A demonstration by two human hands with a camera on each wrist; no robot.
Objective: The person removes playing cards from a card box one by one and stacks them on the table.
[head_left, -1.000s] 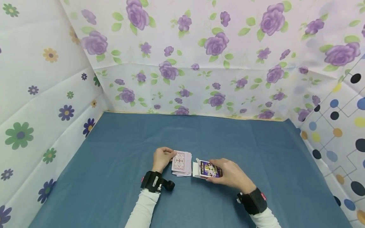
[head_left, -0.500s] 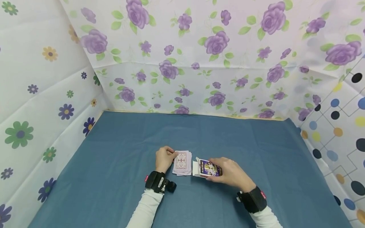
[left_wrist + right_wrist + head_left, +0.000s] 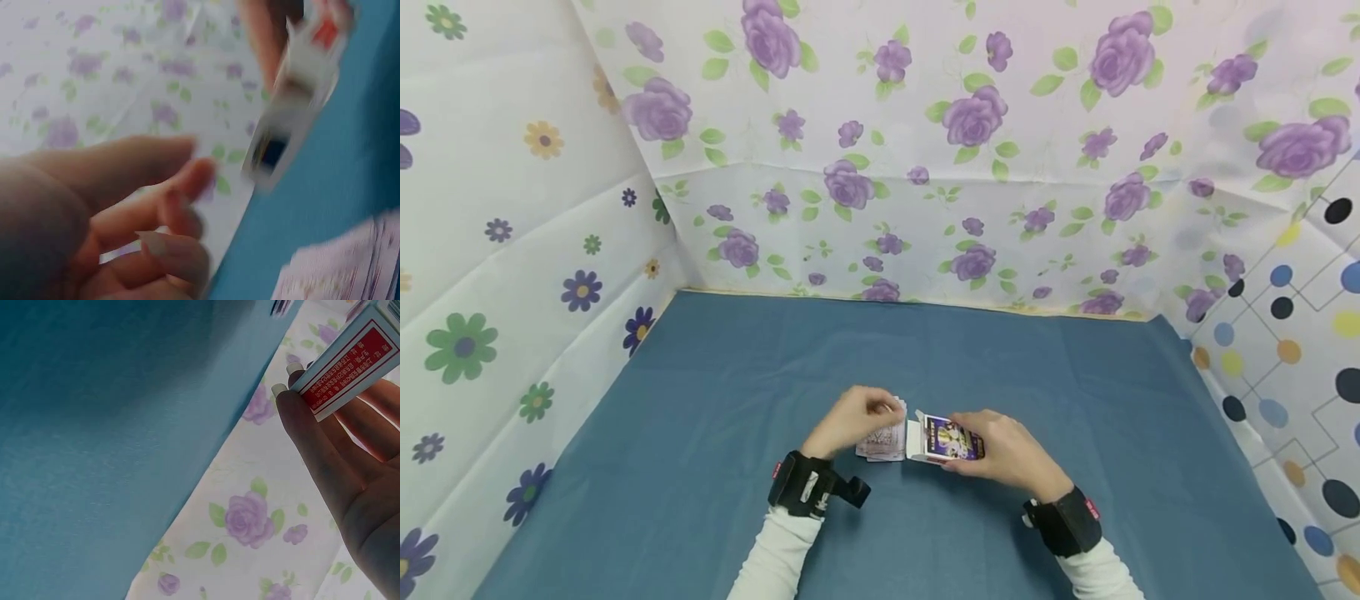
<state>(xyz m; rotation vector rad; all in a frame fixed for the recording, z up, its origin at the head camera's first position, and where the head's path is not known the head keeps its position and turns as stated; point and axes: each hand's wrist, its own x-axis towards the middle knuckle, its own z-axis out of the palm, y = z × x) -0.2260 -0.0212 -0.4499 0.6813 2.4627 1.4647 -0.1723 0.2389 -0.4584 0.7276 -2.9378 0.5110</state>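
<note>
A stack of playing cards [image 3: 880, 444] lies on the blue cloth, partly covered in the head view by my left hand [image 3: 856, 417]. In the left wrist view my left hand [image 3: 125, 212] has loosely bent fingers, with thumb and index tip close together and no card seen between them; the card stack [image 3: 340, 269] shows at the lower right. My right hand [image 3: 1011, 450] grips a playing card box [image 3: 951, 440] by its sides, its flap end open and facing the stack. From the right wrist, the red-and-white side of the box [image 3: 350, 369] shows beside the thumb.
Blue cloth [image 3: 737, 375] covers the table. Floral sheets [image 3: 925, 167] hang behind it, and a dotted sheet [image 3: 1285, 350] stands on the right. Each wrist carries a black camera strap, such as the left strap [image 3: 805, 485].
My left hand has moved right from the left edge of the card stack to over it, and its fingers have come off the cards' edge. My right hand and the box have stayed in place.
</note>
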